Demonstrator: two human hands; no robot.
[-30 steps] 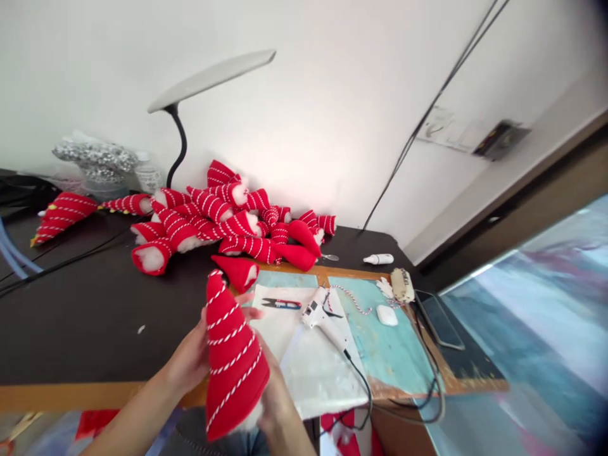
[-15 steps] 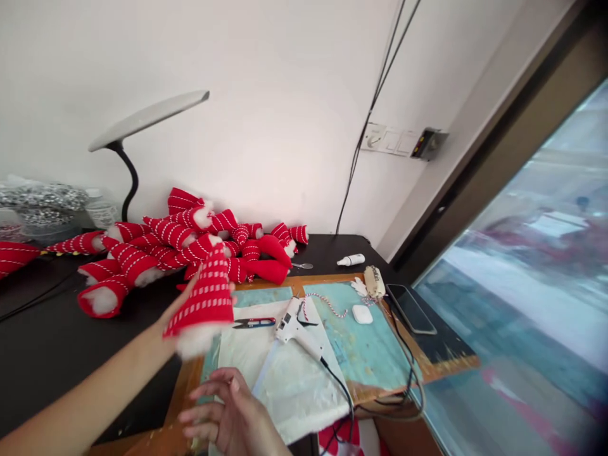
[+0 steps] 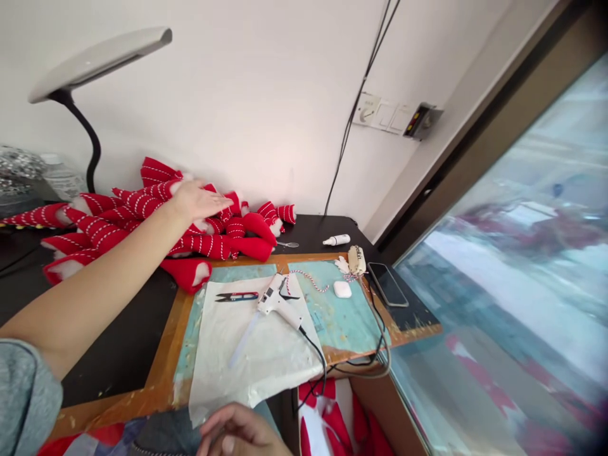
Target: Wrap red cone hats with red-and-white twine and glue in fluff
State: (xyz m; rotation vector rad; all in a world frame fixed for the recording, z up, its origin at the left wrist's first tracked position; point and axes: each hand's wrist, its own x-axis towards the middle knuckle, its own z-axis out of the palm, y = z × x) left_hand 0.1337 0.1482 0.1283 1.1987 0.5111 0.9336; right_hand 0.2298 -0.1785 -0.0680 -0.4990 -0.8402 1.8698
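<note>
My left hand (image 3: 202,201) reaches over a heap of stuffed red knit pieces (image 3: 102,231) with white dashed stripes. Its fingers are stretched out and the palm faces down; I see nothing held. Whether it touches the pieces under it is hard to tell. White stuffing shows at several open ends. One plain-looking red piece (image 3: 187,273) lies at the heap's near edge. Low in the view, my right hand (image 3: 240,432) is partly cut off, its fingers loosely bent and apart with nothing visible in them. It is just below the white sheet (image 3: 266,361).
On the sheet lie a white glue gun (image 3: 281,305) and thread snips (image 3: 237,296). Twisted cord (image 3: 308,277), a white case (image 3: 342,289), a phone (image 3: 388,284) and a white tube (image 3: 336,240) sit rightward. A lamp (image 3: 99,60) overhangs the left; a box (image 3: 380,399) holds red-and-white fabric.
My left hand has moved up and away to the heap and let go of the striped, fluffy-edged red piece. My right hand has dropped lower. The view has shifted slightly.
</note>
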